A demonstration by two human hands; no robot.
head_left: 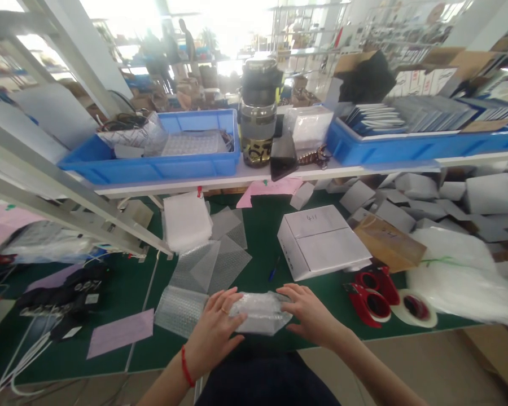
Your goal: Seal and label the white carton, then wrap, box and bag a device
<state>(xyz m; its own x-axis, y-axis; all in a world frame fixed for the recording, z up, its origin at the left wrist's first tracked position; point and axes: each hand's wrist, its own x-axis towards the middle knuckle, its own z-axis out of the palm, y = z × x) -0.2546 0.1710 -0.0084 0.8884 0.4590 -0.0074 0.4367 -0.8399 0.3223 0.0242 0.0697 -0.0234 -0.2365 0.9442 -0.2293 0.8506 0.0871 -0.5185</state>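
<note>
A small bubble-wrapped packet (260,312) lies at the near edge of the green table (127,293). My left hand (215,332), with a red string on its wrist, rests on the packet's left end with fingers curled over it. My right hand (311,313) presses the packet's right end, fingers bent around it. Both hands grip the wrap between them. Loose bubble-wrap sheets (203,270) lie just left of and behind the packet.
A white box (322,239) and a brown carton (389,242) sit behind my right hand. Red tape dispensers (370,296) and a tape roll (415,307) lie at right. Blue bins (161,163) and a jar (258,121) stand on the shelf. Black cables (63,296) lie at left.
</note>
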